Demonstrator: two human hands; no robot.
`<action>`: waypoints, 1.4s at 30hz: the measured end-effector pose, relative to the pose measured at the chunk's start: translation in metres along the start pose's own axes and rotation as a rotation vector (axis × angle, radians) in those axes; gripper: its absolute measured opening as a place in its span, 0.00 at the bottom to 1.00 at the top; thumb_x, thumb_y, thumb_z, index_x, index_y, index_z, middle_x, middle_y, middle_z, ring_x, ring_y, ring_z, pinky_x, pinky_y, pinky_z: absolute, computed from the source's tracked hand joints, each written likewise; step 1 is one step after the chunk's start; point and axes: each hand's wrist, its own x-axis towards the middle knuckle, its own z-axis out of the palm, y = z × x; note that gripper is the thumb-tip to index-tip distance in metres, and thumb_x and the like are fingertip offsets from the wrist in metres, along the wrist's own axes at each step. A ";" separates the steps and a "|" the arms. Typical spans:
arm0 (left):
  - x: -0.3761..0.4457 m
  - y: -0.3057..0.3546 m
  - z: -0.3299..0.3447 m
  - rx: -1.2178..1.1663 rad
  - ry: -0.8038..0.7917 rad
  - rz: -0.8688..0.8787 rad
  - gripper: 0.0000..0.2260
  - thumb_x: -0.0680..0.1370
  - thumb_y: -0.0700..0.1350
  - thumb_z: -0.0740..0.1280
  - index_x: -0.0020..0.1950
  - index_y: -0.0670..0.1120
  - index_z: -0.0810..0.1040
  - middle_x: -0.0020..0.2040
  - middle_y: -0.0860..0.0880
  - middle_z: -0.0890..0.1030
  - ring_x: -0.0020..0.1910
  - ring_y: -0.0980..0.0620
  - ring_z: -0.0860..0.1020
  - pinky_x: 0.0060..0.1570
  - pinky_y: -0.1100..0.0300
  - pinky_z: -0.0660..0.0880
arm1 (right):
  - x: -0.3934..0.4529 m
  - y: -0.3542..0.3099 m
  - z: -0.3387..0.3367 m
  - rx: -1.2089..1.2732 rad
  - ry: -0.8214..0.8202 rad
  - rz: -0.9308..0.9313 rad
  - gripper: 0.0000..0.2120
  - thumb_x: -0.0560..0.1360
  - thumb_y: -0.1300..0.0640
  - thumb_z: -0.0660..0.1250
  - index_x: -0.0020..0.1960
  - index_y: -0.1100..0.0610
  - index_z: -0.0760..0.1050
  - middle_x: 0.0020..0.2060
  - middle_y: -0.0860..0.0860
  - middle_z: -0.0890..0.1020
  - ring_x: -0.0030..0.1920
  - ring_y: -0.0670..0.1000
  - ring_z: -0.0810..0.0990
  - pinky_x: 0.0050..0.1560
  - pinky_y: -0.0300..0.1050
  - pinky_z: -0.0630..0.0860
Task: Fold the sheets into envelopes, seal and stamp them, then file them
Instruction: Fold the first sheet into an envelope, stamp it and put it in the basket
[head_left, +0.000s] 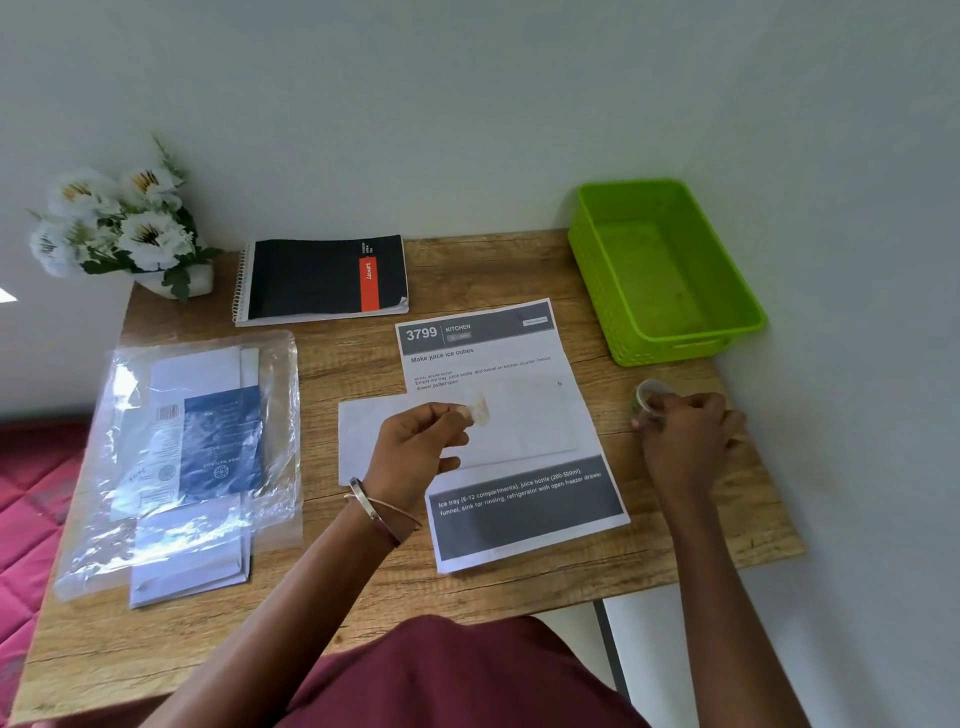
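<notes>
Maroon cloth (467, 675) fills the bottom edge, and both forearms reach out from it over the wooden tabletop (337, 597). A left hand (415, 447), with a bangle (382, 506) at its wrist, hovers above a white envelope (358, 436); its thumb and forefinger pinch a short, pale, translucent strip of tape (478, 408). That envelope lies flat, partly under a printed sheet (511, 431) headed "3799 KITCHEN", with dark grey bands at top and bottom. At the right edge of the tabletop, the right hand (685, 441) curls its fingers around a small tape roll (649, 397) resting on the wood. Behind it stands a lime-green plastic basket (670, 343). On the left lies a clear plastic packet (182, 457) of envelopes with a blue label. A black spiral notebook (322, 278) and white artificial flowers (119, 223) sit at the back.
</notes>
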 end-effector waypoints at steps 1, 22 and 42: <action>0.000 -0.001 0.000 -0.018 -0.005 -0.015 0.05 0.75 0.43 0.67 0.44 0.44 0.82 0.44 0.46 0.82 0.43 0.50 0.78 0.42 0.55 0.76 | -0.004 -0.003 -0.001 -0.007 0.040 -0.022 0.14 0.69 0.54 0.74 0.54 0.52 0.81 0.57 0.59 0.72 0.59 0.63 0.65 0.55 0.60 0.64; -0.001 -0.005 0.012 -0.294 -0.130 -0.424 0.06 0.76 0.46 0.65 0.42 0.47 0.80 0.41 0.50 0.82 0.42 0.51 0.77 0.40 0.57 0.72 | -0.070 -0.072 -0.008 0.714 -0.072 -0.788 0.06 0.72 0.55 0.69 0.47 0.53 0.83 0.46 0.41 0.83 0.54 0.44 0.75 0.50 0.50 0.69; 0.058 -0.025 0.048 0.628 0.127 0.351 0.03 0.73 0.40 0.69 0.44 0.47 0.81 0.40 0.53 0.81 0.36 0.59 0.76 0.40 0.68 0.73 | -0.007 -0.048 0.015 0.996 -0.506 -0.057 0.05 0.71 0.65 0.72 0.46 0.60 0.82 0.41 0.51 0.85 0.43 0.46 0.82 0.44 0.31 0.76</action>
